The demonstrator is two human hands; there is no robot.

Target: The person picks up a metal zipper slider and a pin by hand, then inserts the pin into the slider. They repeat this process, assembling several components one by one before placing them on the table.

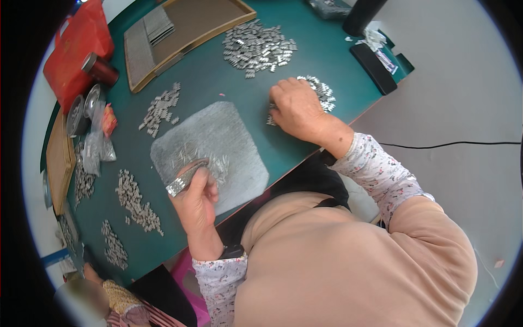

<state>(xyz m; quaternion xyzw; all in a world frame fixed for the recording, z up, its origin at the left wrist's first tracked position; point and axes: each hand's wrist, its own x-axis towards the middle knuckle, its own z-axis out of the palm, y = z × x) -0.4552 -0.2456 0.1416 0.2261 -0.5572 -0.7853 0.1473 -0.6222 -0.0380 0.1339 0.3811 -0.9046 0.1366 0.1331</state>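
Observation:
My left hand (pixel 199 203) is closed around a curved strip of shiny metal links (pixel 186 179), much like a watch band. It holds the strip above a grey felt mat (pixel 242 158), where many thin metal pins (pixel 220 166) lie loose. My right hand (pixel 297 109) reaches over a pile of small metal links (pixel 322 91) near the table's right edge. Its fingers are curled down into the pile, and their tips are hidden, so whatever they pinch cannot be made out.
More link piles lie on the green table: a large one (pixel 259 48) at the back, others (pixel 136 201) to the left. A wooden tray (pixel 207 24), red bag (pixel 79 57), dark red flask (pixel 99 69) and black phone (pixel 373 69) stand around. Another person's arm (pixel 117 297) shows lower left.

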